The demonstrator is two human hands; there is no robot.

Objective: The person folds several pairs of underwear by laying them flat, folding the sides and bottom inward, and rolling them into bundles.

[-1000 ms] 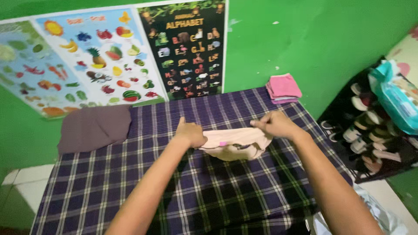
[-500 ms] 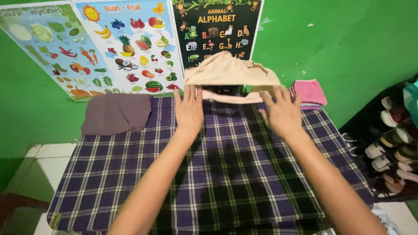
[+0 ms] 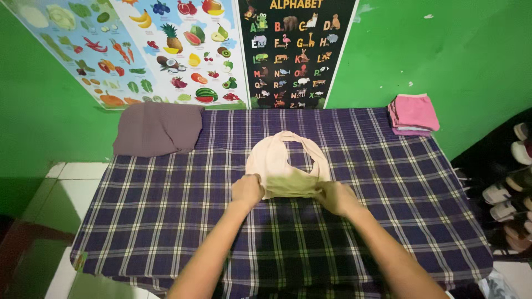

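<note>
A small beige undergarment (image 3: 277, 163) lies spread on the purple plaid cloth (image 3: 166, 221) near the middle of the table. My left hand (image 3: 247, 190) pinches its near left corner. At the near right corner my right hand (image 3: 334, 197) grips the same edge. The near part of the garment looks darker and slightly bunched between my hands. Its far end, with two leg openings, rests flat on the cloth.
A folded grey-purple cloth (image 3: 158, 128) lies at the table's back left corner. A stack of folded pink garments (image 3: 413, 114) sits at the back right. Picture posters (image 3: 183, 50) hang on the green wall. Shoes (image 3: 512, 182) fill a rack on the right.
The garment was held up in the air in front of the posters; now it lies flat on the plaid cloth, and both hands have come down to its near edge.
</note>
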